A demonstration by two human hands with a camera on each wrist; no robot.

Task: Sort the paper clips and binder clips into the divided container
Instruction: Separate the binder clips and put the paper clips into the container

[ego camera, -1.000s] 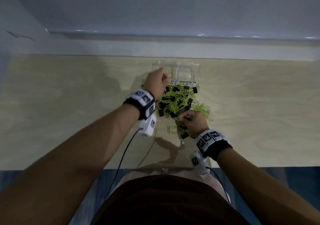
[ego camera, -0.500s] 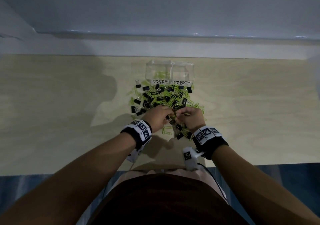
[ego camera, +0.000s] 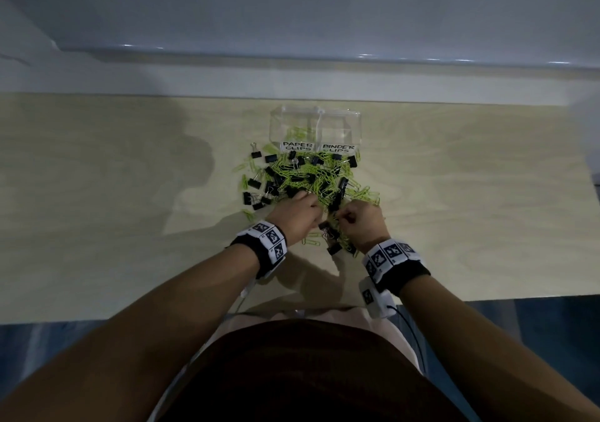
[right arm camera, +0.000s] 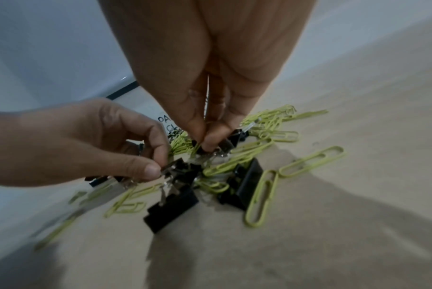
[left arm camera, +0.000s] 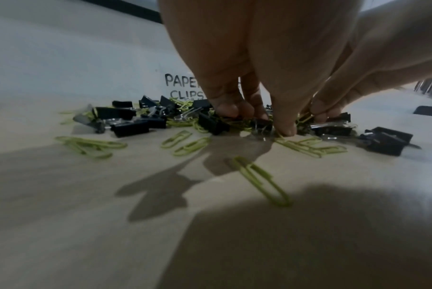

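On the light wooden tabletop [ego camera: 454, 194] a mixed heap of green paper clips [ego camera: 305, 178] and black binder clips [ego camera: 255, 183] spreads out just in front of a clear divided container [ego camera: 354, 126]. The container stands at the far side of the heap, its left compartment labelled PAPER CLIPS and its right BINDER CLIPS; a few green paper clips already lie in the left compartment, while what the right one holds cannot be made out. Both hands work at the near edge of the heap, close together. The left hand [ego camera: 297, 215] has its fingers curled down into the clips, and in the right wrist view its thumb and forefinger pinch the silver wire handle of a black binder clip [right arm camera: 178, 170]. The right hand [ego camera: 362, 223] points its fingertips down, thumb and fingers pinched together on a tangle of green paper clips and a binder clip's metal handle; exactly which piece it grasps cannot be told. Loose paper clips lie scattered on the tabletop beside both hands.
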